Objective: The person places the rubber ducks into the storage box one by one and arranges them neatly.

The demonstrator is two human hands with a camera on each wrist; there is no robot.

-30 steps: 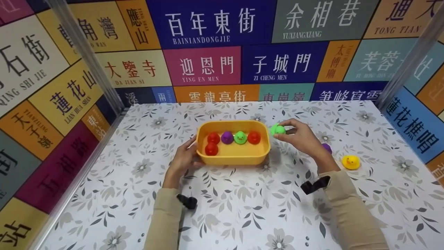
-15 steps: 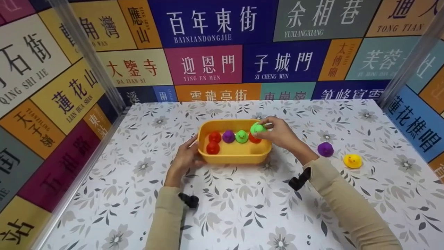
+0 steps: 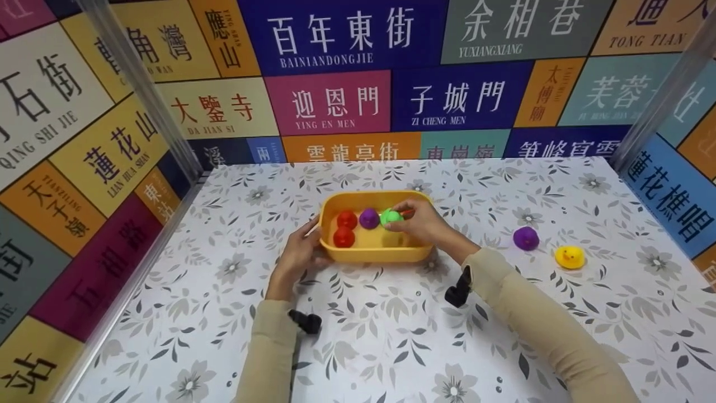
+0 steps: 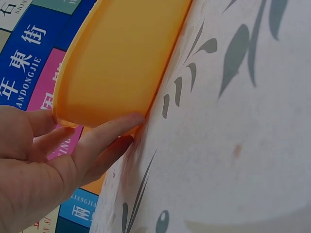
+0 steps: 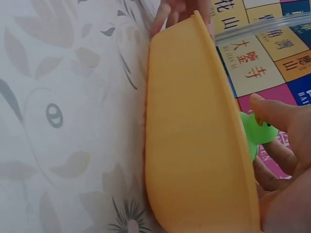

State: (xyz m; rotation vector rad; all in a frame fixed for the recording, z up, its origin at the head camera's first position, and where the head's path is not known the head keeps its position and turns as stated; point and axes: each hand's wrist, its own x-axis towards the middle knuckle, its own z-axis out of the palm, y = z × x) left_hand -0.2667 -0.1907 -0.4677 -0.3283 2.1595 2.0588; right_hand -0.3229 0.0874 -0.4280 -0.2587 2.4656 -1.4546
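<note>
My right hand [image 3: 422,223] pinches a green rubber duck [image 3: 391,217] between thumb and fingers, over the inside of the yellow plastic bin [image 3: 369,255]. In the right wrist view this green duck [image 5: 265,130] shows just past the bin's rim. My left hand [image 3: 297,252] holds the bin's left end; in the left wrist view its fingers [image 4: 112,130] lie along the outer wall. Inside the bin sit two red ducks, a back one [image 3: 347,219] and a front one [image 3: 343,237], beside a purple duck [image 3: 369,219]. A third red duck is mostly hidden behind my right hand.
A purple duck [image 3: 526,238] and a yellow duck [image 3: 570,257] stand on the flower-patterned tabletop [image 3: 358,336] to the right of the bin. Panels of printed signs [image 3: 341,101] wall the table at the back and sides.
My right hand has carried the green duck leftward from outside the bin's right end to over its inside. It now covers the other green duck. My left hand stays at the bin.
</note>
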